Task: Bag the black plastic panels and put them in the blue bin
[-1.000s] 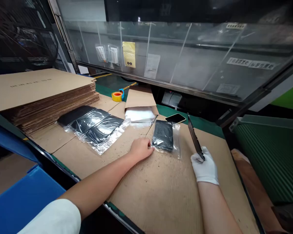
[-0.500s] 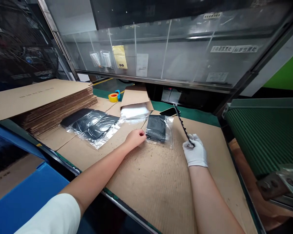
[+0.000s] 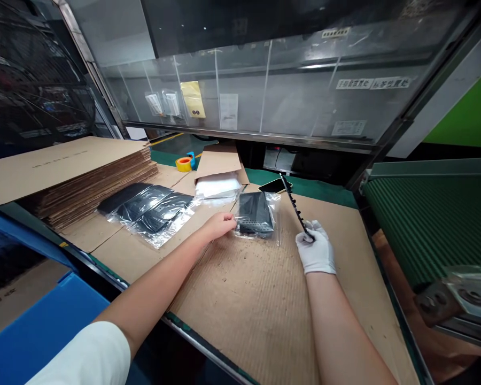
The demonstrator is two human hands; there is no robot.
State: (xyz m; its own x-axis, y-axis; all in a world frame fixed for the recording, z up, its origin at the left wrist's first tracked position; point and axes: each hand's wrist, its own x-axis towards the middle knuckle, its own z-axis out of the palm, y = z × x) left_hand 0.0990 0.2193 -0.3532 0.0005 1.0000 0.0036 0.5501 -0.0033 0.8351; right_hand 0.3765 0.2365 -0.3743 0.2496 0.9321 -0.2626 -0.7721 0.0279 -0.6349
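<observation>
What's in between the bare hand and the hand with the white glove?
In the head view, a clear bag of black pieces, then bare cardboard, lies between the left hand and the gloved right hand.

Stretches the bare left forearm diagonally from lower left toward mid-view, below a short white fabric sleeve. Bends at the left elbow and carries the left wrist nearly straight. Turns the bare left hand inward, with curled fingers pointing right. Raises the bare right forearm from lower right, leaning slightly left. Closes the right hand, in a white cloth glove, in a firm grip, well apart from the left.
</observation>
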